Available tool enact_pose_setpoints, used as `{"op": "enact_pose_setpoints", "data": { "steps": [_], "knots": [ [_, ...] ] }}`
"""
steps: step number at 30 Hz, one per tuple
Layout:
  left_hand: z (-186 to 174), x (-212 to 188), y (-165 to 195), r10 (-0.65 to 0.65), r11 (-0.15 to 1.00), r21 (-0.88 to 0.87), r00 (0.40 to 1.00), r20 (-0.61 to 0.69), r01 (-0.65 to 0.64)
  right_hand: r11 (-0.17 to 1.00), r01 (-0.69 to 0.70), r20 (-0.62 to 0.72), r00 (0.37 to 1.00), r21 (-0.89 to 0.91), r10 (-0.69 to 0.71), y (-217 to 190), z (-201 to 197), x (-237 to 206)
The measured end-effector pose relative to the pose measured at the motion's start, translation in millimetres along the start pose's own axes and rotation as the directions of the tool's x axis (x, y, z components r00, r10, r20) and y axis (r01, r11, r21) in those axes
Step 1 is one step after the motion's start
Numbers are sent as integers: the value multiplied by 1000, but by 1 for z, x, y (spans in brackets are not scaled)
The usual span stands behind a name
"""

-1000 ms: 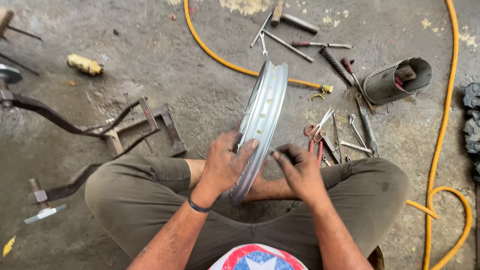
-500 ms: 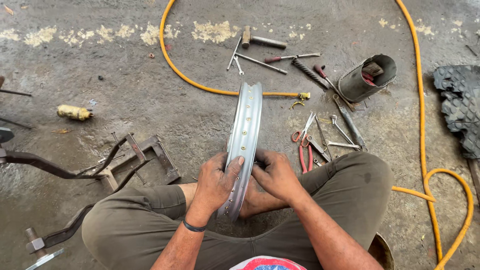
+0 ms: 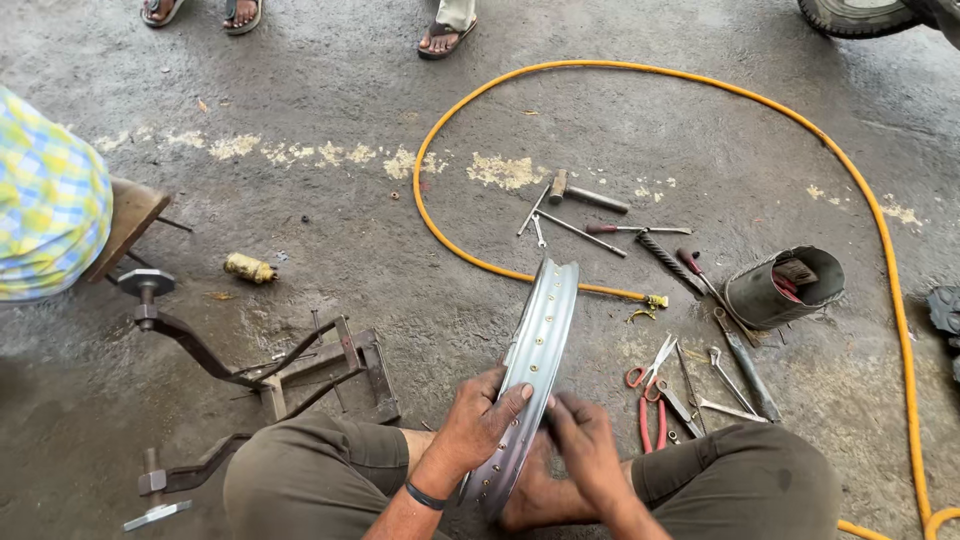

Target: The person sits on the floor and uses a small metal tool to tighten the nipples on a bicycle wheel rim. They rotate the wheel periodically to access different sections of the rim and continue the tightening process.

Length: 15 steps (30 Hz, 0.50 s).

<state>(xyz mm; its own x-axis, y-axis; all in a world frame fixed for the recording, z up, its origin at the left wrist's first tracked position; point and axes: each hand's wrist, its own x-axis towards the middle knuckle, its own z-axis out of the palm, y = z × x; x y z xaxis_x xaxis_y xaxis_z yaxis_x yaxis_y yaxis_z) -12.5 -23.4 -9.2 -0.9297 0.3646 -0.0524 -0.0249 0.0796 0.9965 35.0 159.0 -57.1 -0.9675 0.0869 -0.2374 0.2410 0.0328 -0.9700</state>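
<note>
A silver metal wheel rim (image 3: 540, 330) with rows of spoke holes stands upright on edge on the concrete floor between my knees. My left hand (image 3: 480, 415) wraps over its outer band from the left, fingers across the holes. My right hand (image 3: 585, 450) presses against the rim's right side lower down, fingers curled at the band. Both hands touch the rim near its bottom half.
Scattered hand tools lie to the right: red-handled pliers (image 3: 648, 420), spanners, a hammer (image 3: 585, 195), screwdrivers and a grey tool can (image 3: 780, 290) on its side. A yellow hose (image 3: 640, 70) loops around them. A metal stand (image 3: 300, 370) sits left. Another person's checked shirt (image 3: 45, 200) and feet in sandals are nearby.
The view has tilted up, showing more floor and people's feet. My right hand has closed in against the rim, which stays upright between my knees.
</note>
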Motion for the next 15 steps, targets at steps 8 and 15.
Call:
{"op": "enact_pose_setpoints", "data": {
  "steps": [8,15],
  "knots": [
    [1,2,1,-16,994,-110,1000,-14,15,946,238,72,971,-220,-228,19,-1,-21],
    [18,-4,7,66,997,35,998,-8,-66,985,157,-204,969,73,-139,-31,-11,46]
  ]
}}
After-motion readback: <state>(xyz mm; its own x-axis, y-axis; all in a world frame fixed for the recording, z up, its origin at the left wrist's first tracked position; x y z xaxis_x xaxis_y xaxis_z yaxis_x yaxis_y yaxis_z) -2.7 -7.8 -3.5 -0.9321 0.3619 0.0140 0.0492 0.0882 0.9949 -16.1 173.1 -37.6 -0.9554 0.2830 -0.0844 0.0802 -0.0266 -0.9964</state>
